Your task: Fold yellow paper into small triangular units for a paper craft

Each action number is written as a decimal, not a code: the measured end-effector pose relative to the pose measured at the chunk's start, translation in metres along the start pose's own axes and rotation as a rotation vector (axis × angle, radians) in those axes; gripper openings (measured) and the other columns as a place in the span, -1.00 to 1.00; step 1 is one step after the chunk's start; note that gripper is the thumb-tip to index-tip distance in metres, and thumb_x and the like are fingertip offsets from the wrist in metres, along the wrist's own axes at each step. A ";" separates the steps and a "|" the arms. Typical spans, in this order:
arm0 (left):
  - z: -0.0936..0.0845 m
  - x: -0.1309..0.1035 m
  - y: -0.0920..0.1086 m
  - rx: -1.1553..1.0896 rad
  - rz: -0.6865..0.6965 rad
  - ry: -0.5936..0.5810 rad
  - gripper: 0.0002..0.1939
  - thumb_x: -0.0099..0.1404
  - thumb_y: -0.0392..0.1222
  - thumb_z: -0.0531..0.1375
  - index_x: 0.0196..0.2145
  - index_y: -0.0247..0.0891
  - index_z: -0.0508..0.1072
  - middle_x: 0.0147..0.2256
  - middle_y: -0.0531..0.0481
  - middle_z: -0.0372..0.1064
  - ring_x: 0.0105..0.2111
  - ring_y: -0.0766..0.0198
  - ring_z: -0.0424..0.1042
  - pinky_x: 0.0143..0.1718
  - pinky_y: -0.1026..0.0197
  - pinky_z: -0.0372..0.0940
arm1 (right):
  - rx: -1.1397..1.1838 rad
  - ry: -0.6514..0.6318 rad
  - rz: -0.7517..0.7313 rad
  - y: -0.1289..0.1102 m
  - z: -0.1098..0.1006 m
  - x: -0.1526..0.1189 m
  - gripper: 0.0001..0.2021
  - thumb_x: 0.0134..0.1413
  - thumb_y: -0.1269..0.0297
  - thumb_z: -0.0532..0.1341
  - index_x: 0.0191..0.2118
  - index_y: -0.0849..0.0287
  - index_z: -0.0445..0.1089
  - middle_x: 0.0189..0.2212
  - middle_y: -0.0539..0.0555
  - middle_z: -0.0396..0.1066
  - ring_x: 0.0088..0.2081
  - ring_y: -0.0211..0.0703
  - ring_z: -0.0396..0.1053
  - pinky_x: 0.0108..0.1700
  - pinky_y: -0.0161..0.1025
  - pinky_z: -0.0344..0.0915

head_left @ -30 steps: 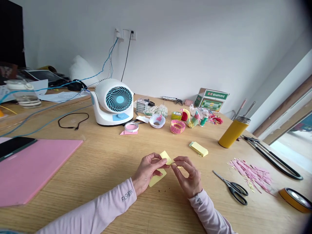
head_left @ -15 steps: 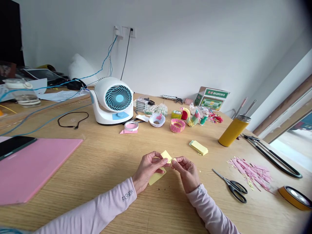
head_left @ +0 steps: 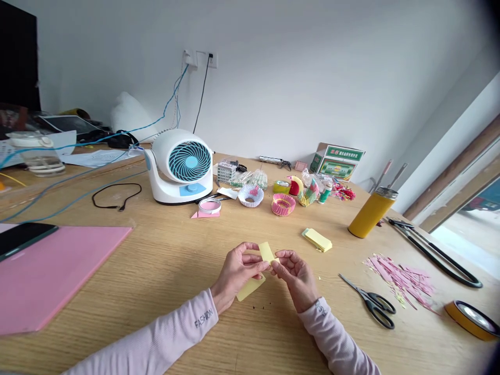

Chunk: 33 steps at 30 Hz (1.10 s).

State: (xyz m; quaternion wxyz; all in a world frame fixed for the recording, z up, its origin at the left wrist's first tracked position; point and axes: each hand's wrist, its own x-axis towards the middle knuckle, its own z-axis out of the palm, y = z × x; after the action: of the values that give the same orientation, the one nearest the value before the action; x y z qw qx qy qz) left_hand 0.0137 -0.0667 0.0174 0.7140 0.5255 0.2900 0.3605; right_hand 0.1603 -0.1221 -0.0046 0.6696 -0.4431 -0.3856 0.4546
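Between my two hands is a small piece of yellow paper, pinched near its lower end. My left hand is closed on it with thumb and fingers. From the other side, my right hand grips the paper by thumb and index finger. A second yellow paper sheet shows under my left hand; whether that hand also holds it I cannot tell. Past my right hand lies a stack of yellow paper slips. Black-handled scissors rest open to the right.
Pink paper strips, a tape roll and a yellow bottle stand or lie at right. Behind are a white fan, a pink folded-paper ring and a white one. A phone lies on a pink board at left.
The yellow paper between my hands now stands more upright, and my right fingertips have come closer to my left ones. The camera view has shifted slightly.
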 end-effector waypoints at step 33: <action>0.006 -0.006 -0.002 0.039 -0.014 -0.109 -0.71 0.11 -0.06 0.23 -0.38 -0.39 0.39 -0.62 0.07 0.27 -0.66 0.42 0.26 -0.68 0.37 0.21 | 0.114 0.022 0.028 -0.001 0.002 0.000 -0.71 -0.21 0.26 0.40 -0.28 0.20 0.45 -0.52 -0.02 0.38 -0.52 -0.37 0.24 -0.52 -0.43 0.15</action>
State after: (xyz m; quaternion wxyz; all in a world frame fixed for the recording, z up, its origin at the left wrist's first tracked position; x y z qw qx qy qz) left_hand 0.0160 -0.0750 0.0180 0.7209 0.5562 0.2613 0.3206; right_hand 0.1589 -0.1214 -0.0028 0.6915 -0.4147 -0.3456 0.4801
